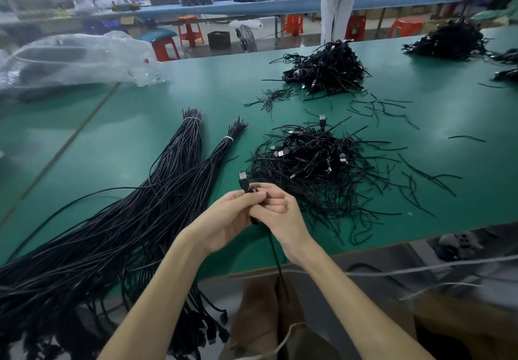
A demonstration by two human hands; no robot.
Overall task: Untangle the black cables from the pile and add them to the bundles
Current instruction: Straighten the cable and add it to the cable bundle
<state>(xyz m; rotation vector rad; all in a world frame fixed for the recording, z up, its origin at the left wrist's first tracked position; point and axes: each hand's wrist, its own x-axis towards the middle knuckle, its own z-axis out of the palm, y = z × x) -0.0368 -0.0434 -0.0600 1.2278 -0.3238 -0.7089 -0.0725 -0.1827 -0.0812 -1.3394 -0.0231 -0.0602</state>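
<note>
Left hand (224, 219) and right hand (280, 214) pinch one cable (276, 256) at frame centre; best pull it straight, then lay it along the bundles (179, 163) at left

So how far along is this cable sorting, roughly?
Partway. Two tied bundles already lie on the left of the green table. Both the left hand and right hand grip one cable, its plug upward. The tangled pile beside them and a second pile farther back remain.
</note>
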